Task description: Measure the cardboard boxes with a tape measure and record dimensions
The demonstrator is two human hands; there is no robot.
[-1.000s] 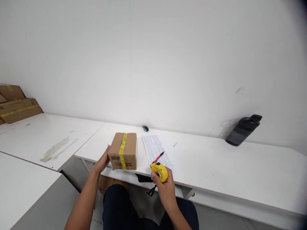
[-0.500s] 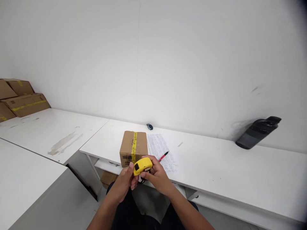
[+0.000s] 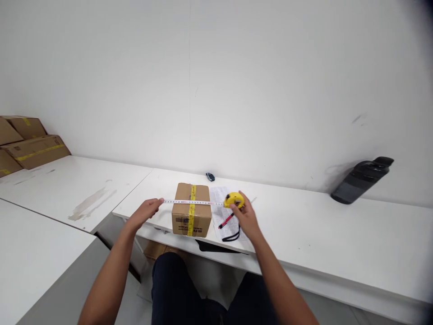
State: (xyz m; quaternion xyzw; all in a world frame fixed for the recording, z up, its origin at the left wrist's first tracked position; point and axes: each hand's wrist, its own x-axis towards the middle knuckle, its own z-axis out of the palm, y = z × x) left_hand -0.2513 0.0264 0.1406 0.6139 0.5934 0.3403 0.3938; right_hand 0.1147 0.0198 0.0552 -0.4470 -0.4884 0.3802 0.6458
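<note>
My right hand (image 3: 246, 217) grips the yellow case of a tape measure (image 3: 234, 199) to the right of a cardboard box (image 3: 179, 209). The white blade (image 3: 199, 202) is pulled out leftward across the box top, running past both sides. Pinched at the blade's free end is my left hand (image 3: 148, 211), left of the box. A strip of yellow packing tape (image 3: 191, 216) crosses the box and runs down its front. A black wrist strap (image 3: 231, 237) hangs below the tape measure's case, over the paper.
Handwritten paper (image 3: 219, 194) lies right of the box, with a red and black pen (image 3: 226, 221) on it. A small dark object (image 3: 210, 176) sits by the wall. A black bottle (image 3: 360, 180) stands at right; cardboard boxes (image 3: 37, 150) are stacked far left.
My hands have moved apart and up over the table. The tape blade, not visible before, is now drawn out across the box, with the case carried to the right.
</note>
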